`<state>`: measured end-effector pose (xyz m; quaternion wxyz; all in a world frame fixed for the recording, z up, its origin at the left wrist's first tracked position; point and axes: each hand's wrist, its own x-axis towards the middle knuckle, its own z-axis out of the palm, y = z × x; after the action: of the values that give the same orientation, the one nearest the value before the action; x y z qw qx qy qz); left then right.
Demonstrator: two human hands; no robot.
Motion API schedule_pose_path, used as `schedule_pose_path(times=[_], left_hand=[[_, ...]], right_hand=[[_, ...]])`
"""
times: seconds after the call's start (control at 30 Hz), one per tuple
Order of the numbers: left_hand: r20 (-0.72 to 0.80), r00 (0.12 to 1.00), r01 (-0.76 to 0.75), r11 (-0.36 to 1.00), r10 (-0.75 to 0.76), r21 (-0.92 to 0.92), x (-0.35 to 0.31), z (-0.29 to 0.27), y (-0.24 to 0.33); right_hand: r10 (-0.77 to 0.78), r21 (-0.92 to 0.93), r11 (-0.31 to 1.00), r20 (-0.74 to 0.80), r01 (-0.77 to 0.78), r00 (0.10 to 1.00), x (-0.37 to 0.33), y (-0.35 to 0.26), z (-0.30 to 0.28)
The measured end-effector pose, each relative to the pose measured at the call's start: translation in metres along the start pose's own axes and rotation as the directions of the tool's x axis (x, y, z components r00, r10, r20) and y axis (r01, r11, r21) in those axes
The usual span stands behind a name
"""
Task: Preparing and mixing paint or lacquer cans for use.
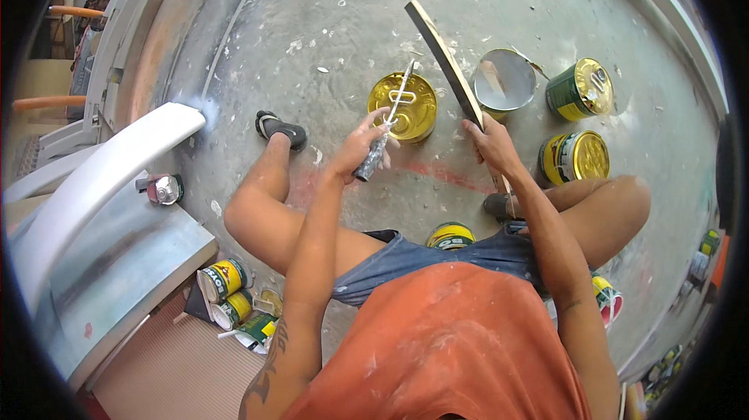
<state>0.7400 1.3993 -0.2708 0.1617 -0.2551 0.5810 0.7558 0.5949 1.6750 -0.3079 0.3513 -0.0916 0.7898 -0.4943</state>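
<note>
Concrete floor. Left hand holds thin tool over gold-topped can, apparently still closed; right hand grips wood strip; grey-filled can, toward floor's right edge, already open.

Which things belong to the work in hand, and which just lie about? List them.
Likely in use:
narrow hand tool, in the left hand
dark-faced wooden stick, in the right hand
gold-topped can, seen behind the tool
perhaps the open can

Apparently lying about:
two cans at far right
yellow-labelled cans, lower left
silver-topped can
</note>
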Motion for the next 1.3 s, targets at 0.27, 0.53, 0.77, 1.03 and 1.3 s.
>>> schedule_pose_path(times=[0.27, 0.53, 0.77, 1.03, 1.3], left_hand=[[0.092, 0.987, -0.111, 0.975, 0.130, -0.191, 0.010, -0.006, 0.021], [0.004, 0.960, -0.268, 0.930, 0.278, -0.251, 0.021, 0.001, 0.023], [-0.025, 0.910, -0.415, 0.907, 0.415, -0.076, 0.038, 0.009, 0.038], [-0.191, 0.767, -0.201, 0.512, 0.613, 0.835, 0.050, 0.032, 0.051], [0.013, 0.258, -0.735, 0.187, 0.966, 0.652, 0.118, 0.022, 0.029]], right_hand=[[-0.059, -0.194, 0.979, 0.026, 0.063, 0.998, 0.003, 0.012, 0.006], [-0.037, -0.362, 0.931, 0.064, 0.058, 0.997, 0.006, 0.010, 0.002], [0.078, -0.293, 0.955, 0.127, -0.037, 0.989, -0.002, -0.030, -0.009], [0.118, -0.290, 0.954, 0.135, -0.075, 0.984, 0.004, -0.040, -0.015], [0.117, -0.139, 0.986, 0.167, -0.094, 0.979, -0.001, -0.036, -0.012]])
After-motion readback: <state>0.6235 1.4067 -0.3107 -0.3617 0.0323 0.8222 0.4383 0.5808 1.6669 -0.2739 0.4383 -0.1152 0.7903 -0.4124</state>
